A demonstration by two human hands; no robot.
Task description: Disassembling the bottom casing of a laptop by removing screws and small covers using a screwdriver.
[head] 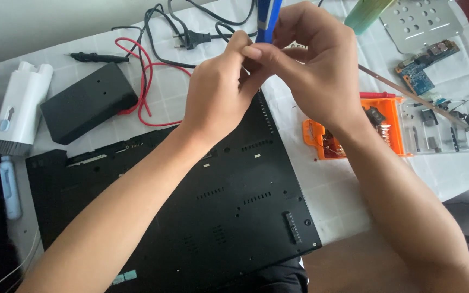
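Soft, even daylight over our bench

We see faint shadows under our forearms, mild glare on the perforated silver metal plate [420,20], slight softness overall.

Blue tool [268,19] cut off by top edge, tip hidden behind fingers [256,54]; laptop [218,217] corner hidden under forearms

Single head-worn view, looking steeply down, close over both hands, upturned black laptop [202,206], cluttered white table [343,190]

Blue screwdriver handle [267,19] standing roughly upright, being pinched at its lower end, top cut off by the frame edge, hovering just beyond the far edge of the upturned black laptop [229,206].
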